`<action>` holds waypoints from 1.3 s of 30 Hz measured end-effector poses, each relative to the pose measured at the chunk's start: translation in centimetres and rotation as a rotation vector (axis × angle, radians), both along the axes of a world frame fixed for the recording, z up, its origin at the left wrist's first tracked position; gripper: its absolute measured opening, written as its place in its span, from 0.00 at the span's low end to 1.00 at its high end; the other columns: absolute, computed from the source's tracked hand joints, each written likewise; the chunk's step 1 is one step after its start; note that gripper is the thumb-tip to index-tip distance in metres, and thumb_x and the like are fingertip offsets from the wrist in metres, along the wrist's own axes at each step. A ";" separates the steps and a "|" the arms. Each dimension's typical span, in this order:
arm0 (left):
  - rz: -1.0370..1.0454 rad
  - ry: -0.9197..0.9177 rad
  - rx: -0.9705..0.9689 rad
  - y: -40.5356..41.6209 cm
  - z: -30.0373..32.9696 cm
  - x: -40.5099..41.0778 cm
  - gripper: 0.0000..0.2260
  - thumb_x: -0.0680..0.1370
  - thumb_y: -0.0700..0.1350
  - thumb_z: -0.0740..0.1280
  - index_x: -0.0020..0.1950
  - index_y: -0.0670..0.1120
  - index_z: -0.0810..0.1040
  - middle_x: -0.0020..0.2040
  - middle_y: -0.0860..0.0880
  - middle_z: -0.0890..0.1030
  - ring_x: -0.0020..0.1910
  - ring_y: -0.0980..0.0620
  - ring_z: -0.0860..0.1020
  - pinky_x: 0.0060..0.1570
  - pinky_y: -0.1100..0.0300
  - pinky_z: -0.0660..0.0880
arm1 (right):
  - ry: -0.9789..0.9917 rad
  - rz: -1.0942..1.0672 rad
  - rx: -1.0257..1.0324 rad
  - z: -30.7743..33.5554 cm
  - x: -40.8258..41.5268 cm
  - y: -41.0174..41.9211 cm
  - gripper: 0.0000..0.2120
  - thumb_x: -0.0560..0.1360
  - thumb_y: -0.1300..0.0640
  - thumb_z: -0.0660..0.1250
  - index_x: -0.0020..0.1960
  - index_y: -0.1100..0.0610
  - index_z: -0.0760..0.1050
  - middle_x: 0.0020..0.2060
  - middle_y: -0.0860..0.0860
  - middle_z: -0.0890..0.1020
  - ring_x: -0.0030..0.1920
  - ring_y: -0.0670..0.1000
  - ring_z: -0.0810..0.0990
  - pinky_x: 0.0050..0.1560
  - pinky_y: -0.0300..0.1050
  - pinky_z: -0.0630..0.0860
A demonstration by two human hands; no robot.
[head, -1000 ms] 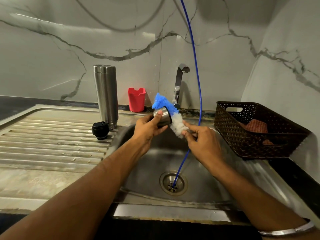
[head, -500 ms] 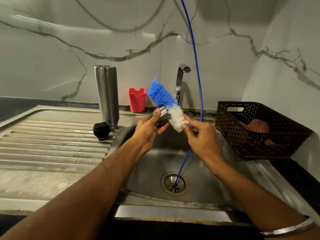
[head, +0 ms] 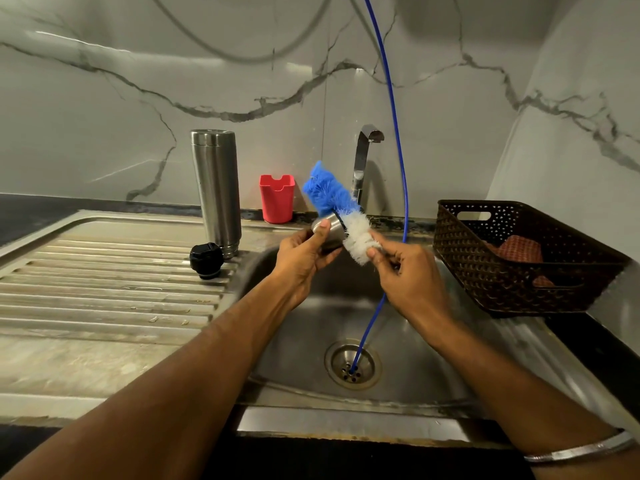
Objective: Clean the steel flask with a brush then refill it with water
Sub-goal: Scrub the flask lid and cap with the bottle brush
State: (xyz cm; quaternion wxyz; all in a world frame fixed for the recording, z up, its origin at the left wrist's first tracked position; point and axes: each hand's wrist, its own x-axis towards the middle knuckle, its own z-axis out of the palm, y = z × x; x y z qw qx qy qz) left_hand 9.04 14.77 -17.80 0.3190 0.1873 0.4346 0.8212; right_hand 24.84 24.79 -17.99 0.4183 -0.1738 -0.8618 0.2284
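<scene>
A black cap (head: 206,260) is lying on the draining board (head: 104,271), left of the sink (head: 346,323). The tall steel flask (head: 216,191) is standing just behind the cap, well left of both hands. A red holder (head: 277,198) is sitting behind the sink. The left hand (head: 300,260) is curling around a small steel cup (head: 330,230) over the sink. The right hand (head: 408,278) is pinching the blue and white brush (head: 341,211), touching the cup. A blue tube (head: 398,168) is hanging into the drain (head: 353,363). A brown basket (head: 519,254) is sitting right of the sink.
</scene>
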 end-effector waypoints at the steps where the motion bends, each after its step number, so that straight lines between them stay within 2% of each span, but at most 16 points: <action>1: -0.003 0.017 -0.007 -0.1 0.0 0.0 0.20 0.79 0.44 0.71 0.68 0.37 0.75 0.62 0.38 0.82 0.58 0.43 0.84 0.57 0.47 0.82 | -0.026 -0.002 -0.016 -0.1 -0.1 0.1 0.18 0.81 0.54 0.68 0.71 0.51 0.76 0.50 0.44 0.86 0.42 0.37 0.80 0.42 0.34 0.78; 4: -0.012 0.107 -0.029 -0.4 -0.2 0.3 0.19 0.79 0.43 0.71 0.68 0.39 0.76 0.62 0.40 0.82 0.59 0.44 0.84 0.60 0.46 0.80 | -0.110 -0.030 -0.098 -0.1 -0.2 0.7 0.16 0.80 0.55 0.69 0.68 0.51 0.78 0.57 0.47 0.86 0.44 0.36 0.79 0.43 0.30 0.74; 7: 0.011 0.176 -0.050 -0.7 -0.7 0.1 0.19 0.80 0.44 0.70 0.69 0.38 0.75 0.61 0.40 0.83 0.59 0.44 0.84 0.63 0.45 0.79 | -0.020 -0.018 -0.022 -0.1 -0.1 0.0 0.18 0.81 0.53 0.68 0.70 0.50 0.76 0.50 0.46 0.87 0.42 0.40 0.81 0.43 0.41 0.81; 10: 0.057 0.200 -0.084 -0.5 -1.0 -0.3 0.20 0.79 0.44 0.71 0.69 0.38 0.76 0.61 0.39 0.83 0.59 0.44 0.84 0.61 0.45 0.80 | 0.045 0.005 -0.092 -0.5 -0.3 -0.2 0.17 0.81 0.54 0.68 0.69 0.52 0.77 0.51 0.45 0.86 0.44 0.34 0.81 0.45 0.35 0.80; 12: 0.073 0.187 -0.085 -0.3 -1.0 -0.2 0.20 0.79 0.45 0.72 0.68 0.38 0.76 0.61 0.39 0.83 0.58 0.44 0.84 0.57 0.49 0.82 | 0.124 -0.027 -0.240 -0.6 -0.4 0.4 0.15 0.81 0.56 0.68 0.67 0.55 0.80 0.44 0.42 0.85 0.39 0.33 0.80 0.41 0.31 0.78; 14: 0.089 0.169 -0.079 -0.1 -0.9 -0.3 0.21 0.79 0.45 0.72 0.69 0.37 0.75 0.62 0.39 0.82 0.59 0.44 0.84 0.55 0.51 0.83 | 0.210 -0.026 -0.344 -0.2 -0.4 0.6 0.12 0.81 0.57 0.68 0.64 0.55 0.81 0.39 0.41 0.84 0.37 0.40 0.82 0.39 0.41 0.81; 16: 0.063 0.184 -0.089 -0.2 -1.0 -0.3 0.21 0.79 0.46 0.72 0.69 0.38 0.75 0.62 0.39 0.82 0.59 0.44 0.84 0.56 0.50 0.82 | 0.207 0.021 -0.360 0.0 -0.5 0.3 0.12 0.81 0.56 0.68 0.64 0.49 0.80 0.39 0.45 0.85 0.38 0.46 0.83 0.42 0.50 0.82; 18: 0.001 0.211 -0.113 -0.2 -1.1 0.0 0.21 0.79 0.46 0.72 0.69 0.39 0.76 0.61 0.39 0.83 0.58 0.44 0.84 0.58 0.48 0.82 | 0.179 0.057 -0.374 0.1 -0.8 0.0 0.11 0.82 0.56 0.68 0.62 0.44 0.78 0.40 0.43 0.85 0.39 0.46 0.84 0.44 0.49 0.83; 21: -0.020 0.206 -0.110 -0.1 -1.1 0.0 0.20 0.78 0.46 0.72 0.68 0.39 0.76 0.61 0.39 0.83 0.57 0.45 0.85 0.58 0.48 0.82 | 0.163 0.065 -0.412 0.4 -1.0 0.1 0.11 0.81 0.56 0.67 0.63 0.48 0.79 0.41 0.43 0.85 0.38 0.41 0.83 0.44 0.44 0.83; 23: 0.035 0.149 -0.089 -0.1 -0.9 -0.5 0.18 0.80 0.44 0.71 0.67 0.38 0.76 0.60 0.39 0.83 0.57 0.44 0.84 0.58 0.47 0.81 | 0.133 0.098 -0.415 0.2 -0.8 -0.3 0.11 0.82 0.56 0.67 0.62 0.47 0.80 0.40 0.47 0.86 0.36 0.42 0.81 0.42 0.47 0.82; 26: 0.106 0.025 -0.032 -0.2 -0.7 -1.6 0.12 0.80 0.43 0.70 0.61 0.38 0.78 0.59 0.38 0.83 0.58 0.42 0.84 0.60 0.46 0.81 | 0.129 0.141 -0.424 -0.2 -0.6 -1.1 0.14 0.81 0.57 0.68 0.53 0.36 0.78 0.41 0.59 0.86 0.35 0.56 0.79 0.42 0.60 0.81; 28: 0.078 0.052 -0.061 -0.3 -0.7 -1.5 0.12 0.80 0.43 0.70 0.60 0.38 0.78 0.58 0.39 0.84 0.57 0.43 0.84 0.60 0.47 0.81 | 0.131 0.140 -0.427 -0.2 -0.8 -1.0 0.13 0.81 0.57 0.68 0.54 0.37 0.77 0.41 0.59 0.86 0.35 0.54 0.80 0.39 0.50 0.80; 30: 0.005 0.136 -0.127 -0.3 -1.1 -0.9 0.17 0.80 0.44 0.71 0.65 0.38 0.77 0.58 0.40 0.84 0.57 0.44 0.85 0.59 0.48 0.81 | 0.126 0.107 -0.405 0.0 -1.1 -0.7 0.12 0.82 0.57 0.67 0.63 0.45 0.78 0.42 0.48 0.86 0.37 0.40 0.82 0.38 0.34 0.78; 32: -0.030 0.188 -0.155 -0.1 -1.5 -0.4 0.19 0.79 0.45 0.72 0.67 0.38 0.77 0.59 0.40 0.84 0.56 0.45 0.85 0.57 0.49 0.82 | 0.130 0.069 -0.393 0.4 -1.4 -0.4 0.15 0.82 0.57 0.67 0.68 0.54 0.78 0.44 0.43 0.84 0.38 0.32 0.81 0.38 0.28 0.76; 35: -0.016 0.214 -0.160 0.1 -1.3 -0.5 0.18 0.79 0.45 0.72 0.66 0.38 0.78 0.59 0.40 0.84 0.55 0.45 0.85 0.57 0.49 0.82 | 0.136 0.067 -0.395 0.3 -1.4 0.0 0.15 0.81 0.58 0.68 0.68 0.56 0.78 0.47 0.45 0.85 0.39 0.32 0.81 0.41 0.30 0.78; 39: 0.077 0.049 -0.069 0.9 -0.6 -1.3 0.16 0.80 0.44 0.70 0.63 0.36 0.77 0.58 0.37 0.84 0.56 0.42 0.85 0.55 0.49 0.83 | 0.073 0.093 -0.394 -0.4 -1.4 -0.3 0.12 0.81 0.57 0.68 0.64 0.55 0.81 0.47 0.45 0.86 0.43 0.35 0.83 0.44 0.35 0.81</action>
